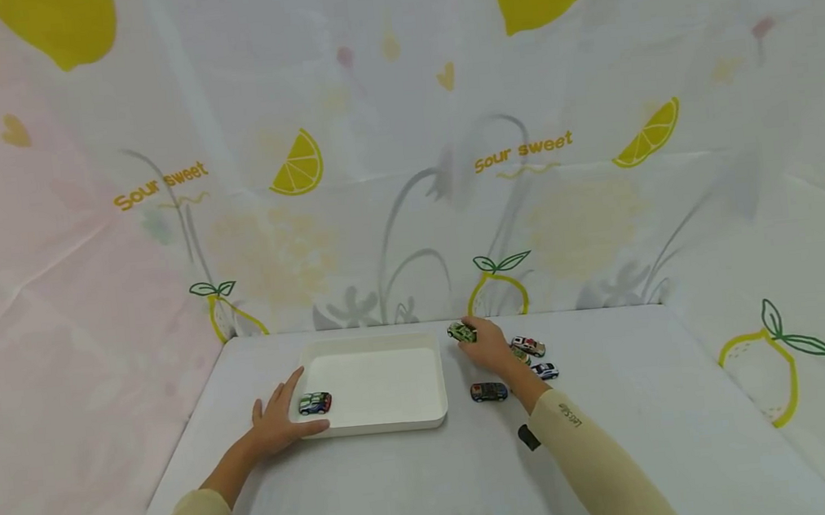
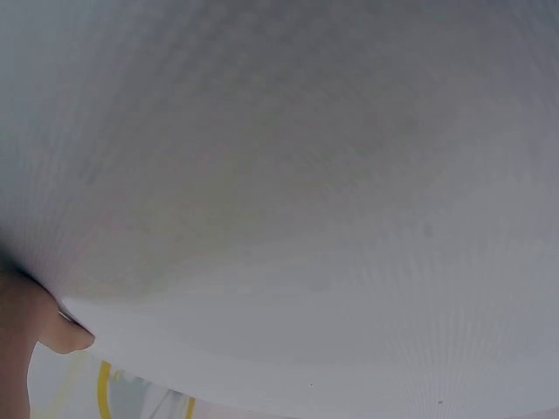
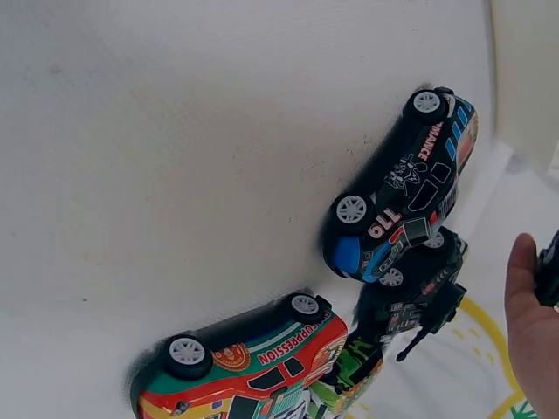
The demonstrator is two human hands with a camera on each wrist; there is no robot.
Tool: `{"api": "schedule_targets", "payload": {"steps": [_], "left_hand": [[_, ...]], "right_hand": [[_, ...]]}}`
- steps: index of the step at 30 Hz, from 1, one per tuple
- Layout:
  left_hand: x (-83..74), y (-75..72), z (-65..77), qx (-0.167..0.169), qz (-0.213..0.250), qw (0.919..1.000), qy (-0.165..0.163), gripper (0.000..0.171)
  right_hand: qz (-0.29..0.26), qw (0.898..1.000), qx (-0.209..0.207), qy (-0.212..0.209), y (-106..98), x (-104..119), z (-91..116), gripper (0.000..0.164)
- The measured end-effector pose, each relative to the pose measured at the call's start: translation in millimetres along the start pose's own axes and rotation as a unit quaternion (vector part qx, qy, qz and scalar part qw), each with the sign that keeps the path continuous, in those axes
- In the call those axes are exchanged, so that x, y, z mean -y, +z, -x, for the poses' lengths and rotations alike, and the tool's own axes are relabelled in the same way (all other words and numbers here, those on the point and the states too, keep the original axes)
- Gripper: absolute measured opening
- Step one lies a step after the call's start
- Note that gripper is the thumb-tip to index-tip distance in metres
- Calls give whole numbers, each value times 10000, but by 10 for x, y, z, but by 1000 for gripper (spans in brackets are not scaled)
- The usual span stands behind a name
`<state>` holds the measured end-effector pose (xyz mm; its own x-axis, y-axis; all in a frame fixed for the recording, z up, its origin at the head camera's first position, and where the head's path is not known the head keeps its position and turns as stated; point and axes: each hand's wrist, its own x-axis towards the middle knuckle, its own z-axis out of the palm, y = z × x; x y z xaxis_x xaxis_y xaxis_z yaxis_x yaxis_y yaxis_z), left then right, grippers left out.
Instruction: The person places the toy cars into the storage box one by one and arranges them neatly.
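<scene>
My right hand (image 1: 490,345) pinches a green patterned toy car (image 1: 461,332) beyond the back right corner of the white tray (image 1: 373,428). In the right wrist view only a dark bit of the held toy car (image 3: 548,275) shows by the thumb. My left hand (image 1: 274,425) rests spread at the tray's left front corner, the thumb along the front rim and fingers by the left side. Inside the tray, near that hand, stands a multicoloured toy car (image 1: 315,403). The left wrist view shows mostly white surface with part of the left hand (image 2: 44,323) at lower left.
Right of the tray stands a dark toy car (image 1: 488,391). Beneath the right forearm cluster more cars, including a white-and-red car (image 1: 528,345) and a white-and-blue car (image 1: 544,371). A small dark object (image 1: 528,437) shows beside the right sleeve. A patterned cloth wall (image 1: 396,234) backs the table.
</scene>
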<state>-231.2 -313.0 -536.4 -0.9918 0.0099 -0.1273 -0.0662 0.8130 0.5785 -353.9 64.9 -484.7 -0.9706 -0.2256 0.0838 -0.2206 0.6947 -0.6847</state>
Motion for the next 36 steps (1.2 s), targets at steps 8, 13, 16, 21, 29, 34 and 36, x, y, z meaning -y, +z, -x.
{"api": "schedule_targets", "payload": {"steps": [8, 13, 16, 21, 29, 34, 36], "left_hand": [[0, -1, 5, -41, 9, 10000, 64, 110], [8, 4, 10, -105, 17, 9998, 173, 109], [14, 3, 8, -126, -38, 9997, 219, 109], [3, -21, 8, -106, -37, 9996, 245, 109], [11, -45, -6, -130, -4, 9995, 280, 108], [18, -26, -10, -100, 3, 9997, 230, 109], [26, -23, -9, -91, 8, 9997, 212, 110]], "right_hand": [[-276, 9996, -52, 53, -4, -11, -1, 42], [-390, 9991, -147, -35, -12, -13, 14, 39], [-353, 9992, -175, -25, -16, -5, 16, 38], [-395, 9990, -145, 152, -24, 28, 2, 44], [-91, 9992, -385, 63, -78, 74, -39, 39], [109, 9989, -448, -17, -77, 111, -56, 38], [118, 9991, -403, -35, -67, 131, -63, 38]]}}
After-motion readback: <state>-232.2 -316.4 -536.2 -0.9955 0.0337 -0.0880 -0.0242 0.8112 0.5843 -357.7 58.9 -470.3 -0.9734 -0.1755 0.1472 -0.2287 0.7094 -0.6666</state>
